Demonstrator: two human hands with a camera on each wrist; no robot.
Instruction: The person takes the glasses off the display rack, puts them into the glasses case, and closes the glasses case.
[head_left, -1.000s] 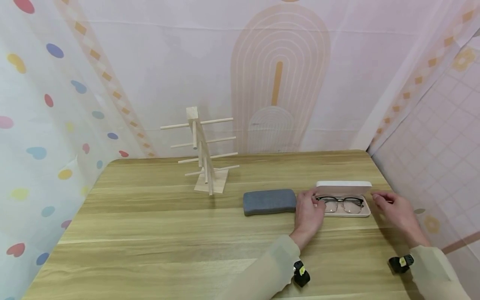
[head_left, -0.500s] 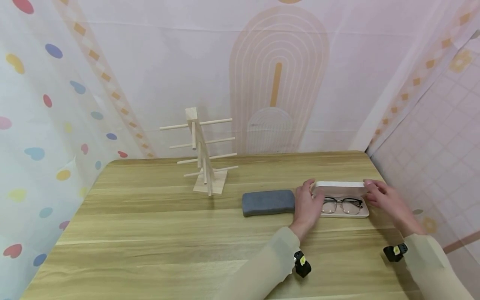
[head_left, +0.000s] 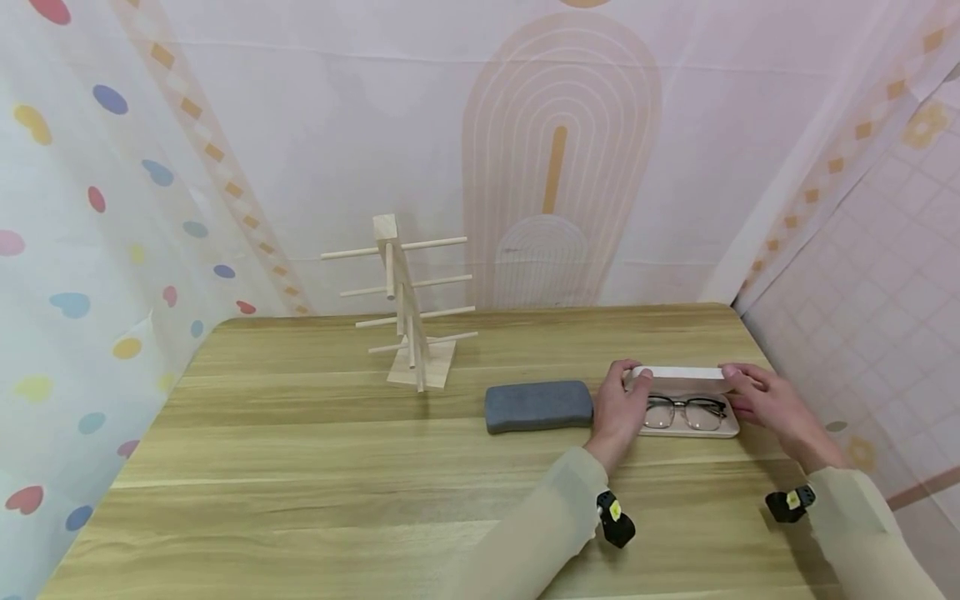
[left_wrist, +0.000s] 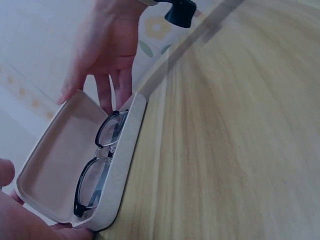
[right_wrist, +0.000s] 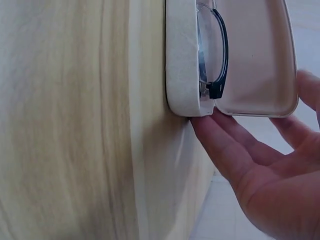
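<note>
A white glasses case lies on the table at the right with its lid raised. Inside rests a pair of glasses with dark upper rims, also visible in the left wrist view. My left hand holds the case's left end, thumb at the lid's edge. At the other end, my right hand grips the lid's corner between thumb and a finger. In the right wrist view, other fingers of that hand touch the end of the case's base. The lid leans over the glasses, partly closed.
A grey glasses case, closed, lies just left of my left hand. Farther back on the table stands a wooden rack with several pegs. Patterned curtains hang behind and at both sides.
My right hand has come from beside the white glasses case onto its lid. My left thumb has moved up to the lid's edge. The lid has tipped slightly forward.
</note>
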